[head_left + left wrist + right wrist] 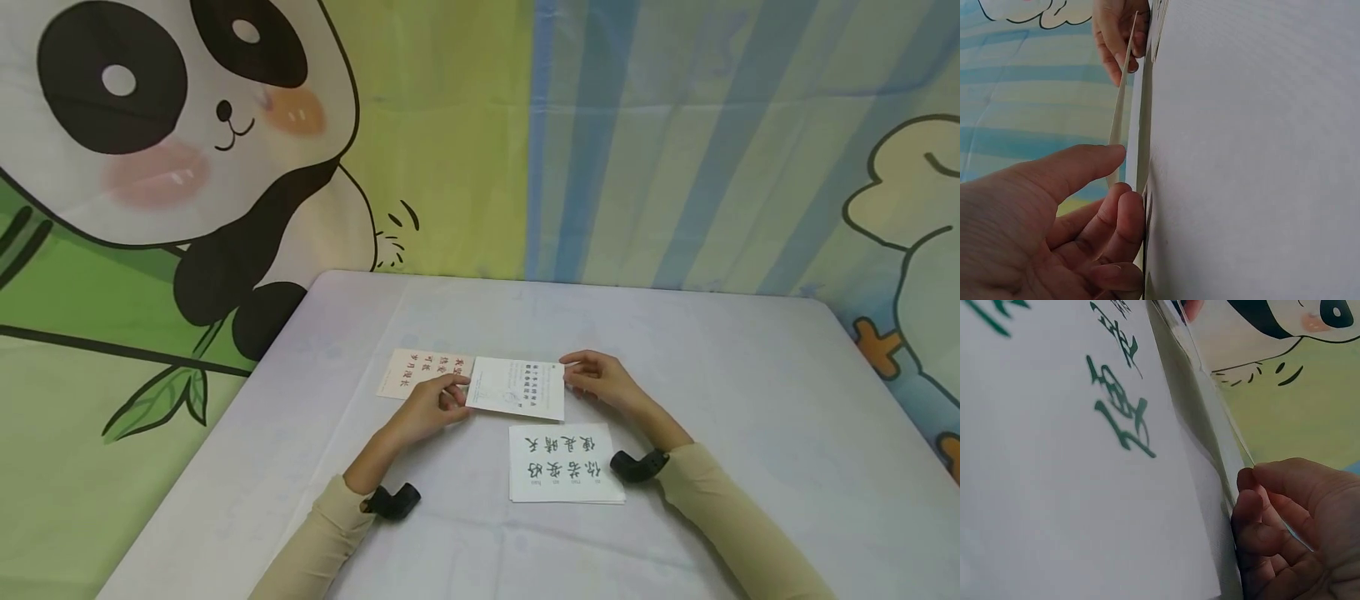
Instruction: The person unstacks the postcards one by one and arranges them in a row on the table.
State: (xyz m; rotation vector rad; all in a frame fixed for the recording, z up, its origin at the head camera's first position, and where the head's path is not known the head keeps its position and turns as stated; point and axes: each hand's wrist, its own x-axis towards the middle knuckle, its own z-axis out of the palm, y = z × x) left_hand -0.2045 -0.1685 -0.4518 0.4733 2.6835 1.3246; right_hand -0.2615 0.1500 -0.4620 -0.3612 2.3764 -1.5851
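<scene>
A white card (516, 388) printed with dark characters is held between my two hands, a little raised over the table. My left hand (433, 406) pinches its left edge; in the left wrist view the thumb (1100, 164) lies near one face of the card, the other fingers curled below. On the opposite edge my right hand (603, 379) pinches with thumb and forefinger, as the right wrist view shows with the right hand (1297, 525). Partly under the held card's left side lies a pinkish card (408, 375) with red characters.
Nearer the body lies a small stack of white cards (567, 487) with green characters, close to the right wrist. A pale cloth covers the table (712, 375). Behind stands a printed backdrop (450, 167) with a panda. Each wrist wears a black device (393, 502).
</scene>
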